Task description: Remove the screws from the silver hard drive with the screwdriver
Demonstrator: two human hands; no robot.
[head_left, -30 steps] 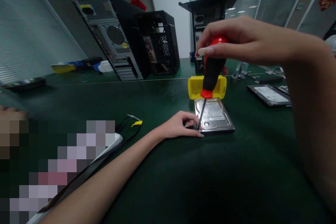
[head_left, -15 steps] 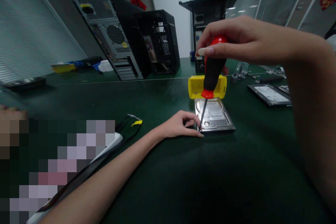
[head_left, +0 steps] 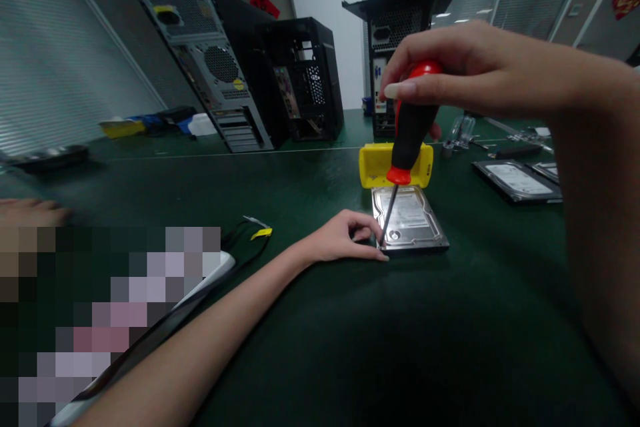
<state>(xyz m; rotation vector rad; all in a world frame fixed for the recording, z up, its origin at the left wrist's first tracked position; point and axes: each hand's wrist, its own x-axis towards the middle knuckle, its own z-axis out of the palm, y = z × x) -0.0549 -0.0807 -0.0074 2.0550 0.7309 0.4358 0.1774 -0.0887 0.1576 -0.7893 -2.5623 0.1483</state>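
Hard drive (head_left: pixel 414 213): flat on the green desk (head_left: pixel 320 340), silver cover upward; take it as the clock's centre for the directions below.
Screwdriver (head_left: pixel 412 137): red-and-black handle leaning toward 1 o'clock, shaft running down to the drive's 7 o'clock corner, the tip partly lost beside the fingers.
Right hand (head_left: pixel 445 70): clamped round the top of the handle, thumb across the red end.
Left hand (head_left: pixel 347 237): at 8 o'clock, thumb along the drive's near edge, index finger curled in by the shaft; whether it pinches the drive or only steadies the tip, I cannot tell.
Done so far: the tool looks seated at that corner, probably on a screw, though the screw itself is hidden.
Left to do: the cover is in place, so this corner's fastening seems unfinished; the other corners show too little to judge.
Yellow tray (head_left: pixel 374 161): at 12 o'clock, just beyond the drive; its contents are too small to count, so it gives no tally.
Second drive (head_left: pixel 517 179): at 2 o'clock, lying flat, well apart from both hands.
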